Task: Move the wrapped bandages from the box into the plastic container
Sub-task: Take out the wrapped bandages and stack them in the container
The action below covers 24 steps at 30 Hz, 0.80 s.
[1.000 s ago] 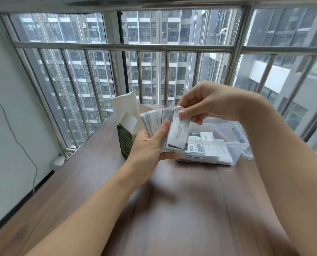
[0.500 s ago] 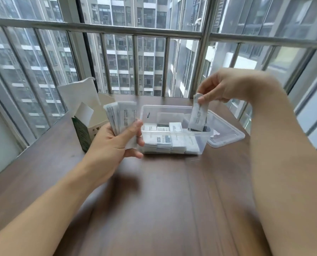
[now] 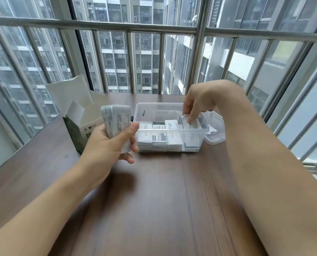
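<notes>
Head view: my left hand (image 3: pixel 109 145) grips a stack of white wrapped bandages (image 3: pixel 117 120); my right hand (image 3: pixel 198 100) pinches one wrapped bandage (image 3: pixel 188 122) inside the clear plastic container (image 3: pixel 172 139).

- The box (image 3: pixel 80 124) stands on the table (image 3: pixel 154 200), left of the container (image 3: pixel 169 126).
- Bandages (image 3: pixel 159 139) lie in the container.
- The lid (image 3: pixel 216 132) lies just right of the container.

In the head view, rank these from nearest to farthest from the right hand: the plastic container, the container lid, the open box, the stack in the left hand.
1. Plastic container: the right hand reaches into its right end.
2. Lid: just right of the container, on the table.
3. Stack: left of the container, held by the left hand.
4. Box: farthest left, behind that hand.
</notes>
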{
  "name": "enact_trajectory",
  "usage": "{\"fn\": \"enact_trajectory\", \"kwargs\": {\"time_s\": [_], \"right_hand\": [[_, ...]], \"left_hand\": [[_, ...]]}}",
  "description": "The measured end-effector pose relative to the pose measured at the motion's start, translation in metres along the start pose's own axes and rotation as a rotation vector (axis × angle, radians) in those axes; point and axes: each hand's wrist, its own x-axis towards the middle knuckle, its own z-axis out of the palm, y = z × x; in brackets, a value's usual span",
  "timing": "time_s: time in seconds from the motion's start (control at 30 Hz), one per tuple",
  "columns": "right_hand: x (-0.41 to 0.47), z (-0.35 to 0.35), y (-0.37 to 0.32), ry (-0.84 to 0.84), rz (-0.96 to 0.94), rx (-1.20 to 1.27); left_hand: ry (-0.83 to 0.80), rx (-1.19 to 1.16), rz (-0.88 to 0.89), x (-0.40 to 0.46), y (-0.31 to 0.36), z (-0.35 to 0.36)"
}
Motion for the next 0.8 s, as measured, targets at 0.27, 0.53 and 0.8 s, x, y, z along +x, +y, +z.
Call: {"fn": "enact_trajectory", "kwargs": {"time_s": [0.27, 0.53, 0.8], "right_hand": [[0.003, 0.006, -0.012, -0.026, 0.071, -0.080], [0.003, 0.004, -0.007, -0.030, 0.042, -0.062], [0.004, 0.003, 0.000, -0.043, 0.024, -0.006]], "left_hand": [[-0.012, -0.004, -0.001, -0.001, 0.000, 0.000], [-0.015, -0.002, -0.008, 0.001, -0.001, -0.001], [-0.027, 0.000, -0.020, 0.002, -0.005, -0.002]]}}
